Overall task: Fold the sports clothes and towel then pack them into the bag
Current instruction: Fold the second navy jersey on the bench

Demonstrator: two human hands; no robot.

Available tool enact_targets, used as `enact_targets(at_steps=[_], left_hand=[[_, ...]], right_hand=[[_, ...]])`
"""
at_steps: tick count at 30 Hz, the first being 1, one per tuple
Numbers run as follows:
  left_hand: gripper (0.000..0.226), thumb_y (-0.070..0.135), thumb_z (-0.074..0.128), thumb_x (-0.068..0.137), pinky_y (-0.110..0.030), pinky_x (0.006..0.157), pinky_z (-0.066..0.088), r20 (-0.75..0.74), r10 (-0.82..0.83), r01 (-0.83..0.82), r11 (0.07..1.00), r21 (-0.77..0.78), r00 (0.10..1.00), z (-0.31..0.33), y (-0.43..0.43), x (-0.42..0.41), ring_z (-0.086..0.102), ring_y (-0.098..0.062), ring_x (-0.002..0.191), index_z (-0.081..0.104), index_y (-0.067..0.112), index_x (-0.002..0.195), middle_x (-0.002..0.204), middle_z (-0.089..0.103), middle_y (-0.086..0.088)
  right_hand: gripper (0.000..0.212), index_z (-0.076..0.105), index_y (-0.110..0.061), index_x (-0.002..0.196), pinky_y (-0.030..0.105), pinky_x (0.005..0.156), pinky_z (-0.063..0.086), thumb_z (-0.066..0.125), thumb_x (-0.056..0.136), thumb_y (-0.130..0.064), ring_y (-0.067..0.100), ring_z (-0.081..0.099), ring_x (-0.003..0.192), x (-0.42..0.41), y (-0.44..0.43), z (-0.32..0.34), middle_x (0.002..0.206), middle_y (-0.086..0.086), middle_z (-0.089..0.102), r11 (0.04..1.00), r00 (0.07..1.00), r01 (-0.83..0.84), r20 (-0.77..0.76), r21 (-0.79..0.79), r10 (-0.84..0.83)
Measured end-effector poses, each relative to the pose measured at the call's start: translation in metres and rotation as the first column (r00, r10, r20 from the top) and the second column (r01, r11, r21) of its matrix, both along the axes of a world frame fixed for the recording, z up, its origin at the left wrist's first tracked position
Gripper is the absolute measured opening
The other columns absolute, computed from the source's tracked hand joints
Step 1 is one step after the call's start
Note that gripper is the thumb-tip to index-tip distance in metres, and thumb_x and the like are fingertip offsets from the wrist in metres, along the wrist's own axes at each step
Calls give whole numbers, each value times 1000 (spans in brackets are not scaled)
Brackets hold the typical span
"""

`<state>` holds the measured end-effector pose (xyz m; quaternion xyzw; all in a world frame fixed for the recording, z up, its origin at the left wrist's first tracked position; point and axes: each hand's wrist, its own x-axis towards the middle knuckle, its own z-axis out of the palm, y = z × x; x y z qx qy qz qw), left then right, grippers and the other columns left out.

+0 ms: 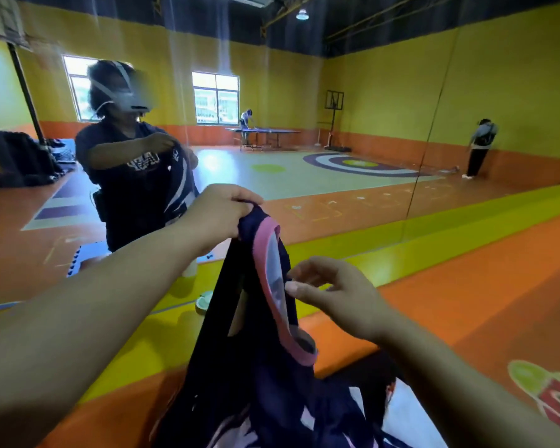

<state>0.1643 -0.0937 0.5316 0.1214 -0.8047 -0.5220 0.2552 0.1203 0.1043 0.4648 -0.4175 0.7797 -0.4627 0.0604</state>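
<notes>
A dark jersey point(259, 383) (pink-trimmed at its opening) is held up in the near middle, above the orange floor point(466, 302). Its top is gripped by the left hand point(219, 211). The right hand point(337, 295) is held just beside the trim, fingers relaxed and uncurled.

Dark smooth cloth jersey point(265, 399), pink cloth trim point(265, 250), glossy floor point(466, 302)

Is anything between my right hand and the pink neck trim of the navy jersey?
Nothing visible does. The right hand is open beside the dark navy fabric jersey with pink trim, its fingertips right at the trim's edge, while the left hand grips the jersey's top.
</notes>
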Motion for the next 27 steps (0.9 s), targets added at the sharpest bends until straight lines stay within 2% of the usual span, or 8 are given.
enact_targets(at_steps=[4, 7, 9, 13, 19, 21, 24, 27], left_hand=[[25, 3, 50, 93, -39, 74, 57, -61, 25, -28, 999, -38, 998, 3, 2, -3, 58, -27, 72, 68, 19, 89, 87, 63, -10], [19, 3, 55, 91, -49, 83, 55, -106, 46, -50, 998, -34, 993, 2, 0, -4, 66, -36, 84, 68, 16, 92, 96, 66, -12], [18, 4, 61, 87, -43, 80, 58, -126, 49, -54, 998, -40, 991, 1, -2, -3, 67, -30, 75, 67, 6, 104, 91, 66, -10], [36, 15, 81, 70, -33, 73, 58, -69, 38, -52, 975, -214, 997, -5, -16, 6, 69, -20, 74, 66, 14, 104, 82, 70, -6], [18, 33, 79, 72, -33, 66, 43, 31, 54, -16, 699, -715, 998, -21, -37, 3, 57, -14, 72, 64, 29, 61, 75, 59, 1], [35, 25, 79, 73, -28, 71, 37, 86, -73, 112, 727, -678, 994, -27, -35, -2, 53, -5, 77, 55, 33, 49, 88, 56, 6], [19, 15, 63, 64, -12, 75, 42, 142, -309, 340, 839, -425, 940, -33, -23, -6, 58, 7, 83, 61, 31, 55, 96, 67, 18], [31, 11, 59, 53, -25, 69, 46, 119, -463, 477, 857, -195, 879, -47, -20, -16, 57, -14, 72, 67, 2, 81, 79, 65, 1]], right_hand=[[42, 59, -25, 115, 16, 79, 47, 75, 78, -34, 7, 62, 94, -5, 1, -23, 97, -15, 62, 976, 998, -43, 51, 214, 33], [11, 67, -9, 86, 33, 72, 47, 68, 83, -19, 19, 60, 76, -21, 1, -34, 78, 5, 67, 944, 987, 82, -155, 319, -34], [15, 63, -4, 73, 35, 64, 40, 61, 85, -13, 22, 50, 68, -33, 6, -34, 70, 13, 60, 934, 980, 142, -177, 329, -87], [20, 56, -2, 78, 33, 59, 27, 53, 93, -15, 16, 40, 68, -52, 21, -18, 71, 5, 48, 949, 961, 265, -128, 172, -245], [27, 40, -19, 72, 35, 64, 46, 35, 99, -18, 22, 47, 75, -71, 25, 8, 84, 12, 46, 910, 892, 400, 274, -107, -360], [27, 39, -19, 72, 35, 65, 40, 35, 99, -19, 21, 41, 73, -74, 24, 14, 80, 11, 44, 895, 891, 428, 229, -126, -393], [27, 40, -17, 72, 31, 62, 30, 37, 99, -19, 17, 34, 65, -73, 26, 21, 68, 4, 38, 874, 884, 458, 185, -163, -429], [36, 34, -20, 65, 27, 50, 22, 41, 100, -19, 11, 28, 55, -68, 30, 29, 60, -3, 32, 866, 906, 413, 221, -283, -360]])
